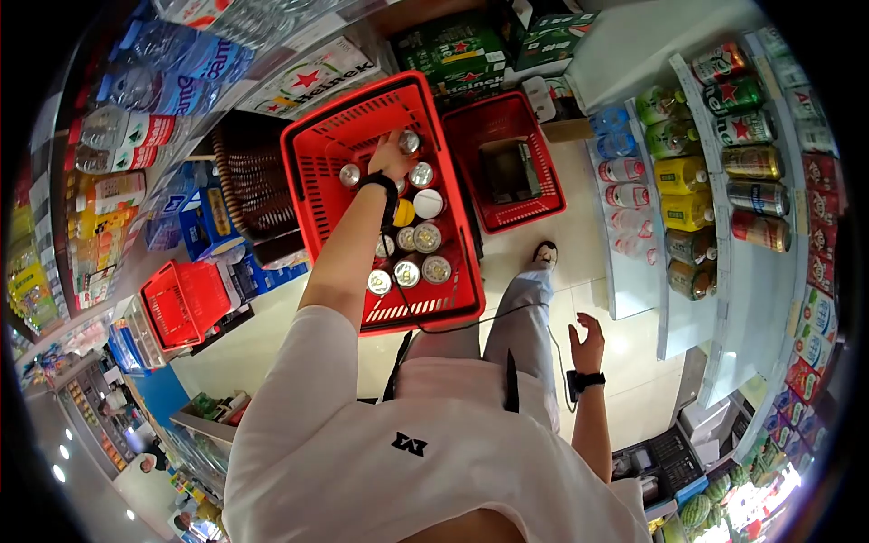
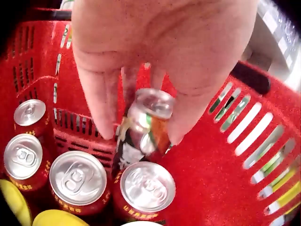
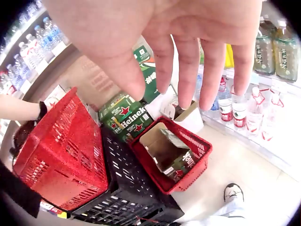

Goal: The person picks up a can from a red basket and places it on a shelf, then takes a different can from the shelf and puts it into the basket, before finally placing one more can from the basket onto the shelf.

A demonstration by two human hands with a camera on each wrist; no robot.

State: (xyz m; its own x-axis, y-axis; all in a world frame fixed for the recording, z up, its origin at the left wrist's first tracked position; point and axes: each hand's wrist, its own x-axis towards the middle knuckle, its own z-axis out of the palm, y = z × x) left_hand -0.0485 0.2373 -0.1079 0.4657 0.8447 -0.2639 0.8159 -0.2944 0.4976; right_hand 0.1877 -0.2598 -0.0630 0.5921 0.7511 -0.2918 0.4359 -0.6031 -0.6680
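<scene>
My left hand (image 1: 389,160) reaches down into the large red basket (image 1: 467,303). In the left wrist view, thumb and fingers of the left hand (image 2: 164,42) grip the upper sides of a dark can (image 2: 145,129) with an orange and green patch; it leans slightly. Red cans with silver lids, including one (image 2: 147,188) just in front of it, stand in the basket (image 2: 202,174) with yellow-topped ones. My right hand (image 1: 587,346) hangs at my side, holding nothing; in the right wrist view the right hand (image 3: 174,28) has its fingers spread.
A smaller red basket (image 1: 557,193) with an open carton (image 3: 162,148) inside stands beside the large one. Black crates (image 3: 122,188) support the large basket. Green beer boxes (image 1: 453,68) lie behind. Drink shelves (image 1: 665,317) line the right, and a brown wicker basket (image 1: 256,181) is at left.
</scene>
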